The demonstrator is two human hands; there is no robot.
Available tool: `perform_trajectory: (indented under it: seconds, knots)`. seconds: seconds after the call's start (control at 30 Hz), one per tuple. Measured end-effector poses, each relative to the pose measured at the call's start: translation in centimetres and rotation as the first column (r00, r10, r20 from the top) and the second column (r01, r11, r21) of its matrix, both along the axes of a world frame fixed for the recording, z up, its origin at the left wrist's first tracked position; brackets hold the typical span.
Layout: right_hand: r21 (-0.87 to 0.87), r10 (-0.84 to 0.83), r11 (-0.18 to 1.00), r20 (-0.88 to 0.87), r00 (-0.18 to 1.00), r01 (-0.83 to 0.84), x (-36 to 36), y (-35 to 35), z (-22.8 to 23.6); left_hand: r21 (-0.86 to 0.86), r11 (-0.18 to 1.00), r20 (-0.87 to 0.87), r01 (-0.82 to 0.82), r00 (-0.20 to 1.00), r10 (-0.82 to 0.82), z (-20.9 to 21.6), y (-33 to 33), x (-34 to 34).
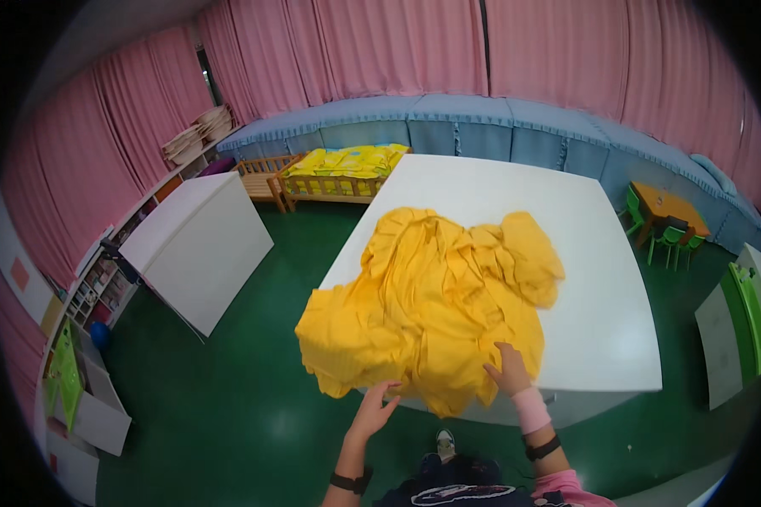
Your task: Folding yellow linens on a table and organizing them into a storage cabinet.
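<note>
A crumpled yellow cloth (431,296) lies heaped on the white table (609,338), covering the table's near left and middle and hanging over its near edge; the table's far end and right side show bare white.

The left hand (375,410) is at the table's near edge, towards its left corner, just beside the cloth's lower hem. Its thumb stands apart from the loosely bent fingers, and nothing is enclosed between them; whether the fingertips touch the hem I cannot tell.

The right hand (511,372) is above the table's near edge, further right, over the cloth's near right part. Its fingers are spread, the thumb well away from them, and it is not closed on any fold. The fingers seem to meet the fabric, but firm contact cannot be made out. A pink band (531,410) circles that wrist.

Beyond the table's far end runs a blue-covered bench (457,131); left of that end stands a wooden cot (334,188) with yellow bedding (347,160).
</note>
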State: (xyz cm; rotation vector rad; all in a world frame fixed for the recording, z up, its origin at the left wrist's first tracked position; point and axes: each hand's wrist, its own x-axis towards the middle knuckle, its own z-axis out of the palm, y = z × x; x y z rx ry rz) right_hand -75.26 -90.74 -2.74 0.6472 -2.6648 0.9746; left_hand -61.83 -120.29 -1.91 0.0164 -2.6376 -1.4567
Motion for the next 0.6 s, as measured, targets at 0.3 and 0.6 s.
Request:
perform_trajectory:
  seconds: [0.3,0.6]
  knots:
    - [-0.118,-0.096,0.986,0.182,0.979,0.119,-17.6,-5.5,-2.2,-0.235,0.959,-0.199,0.161,0.957,-0.209,1.6,-0.5,-14.5]
    - [-0.750,-0.323,0.587,0.128,0.938,0.305,-22.1,7.4,19.2,-0.165,0.890,-0.002,0.426,0.902,-0.432,-3.7,-0.9,-23.3]
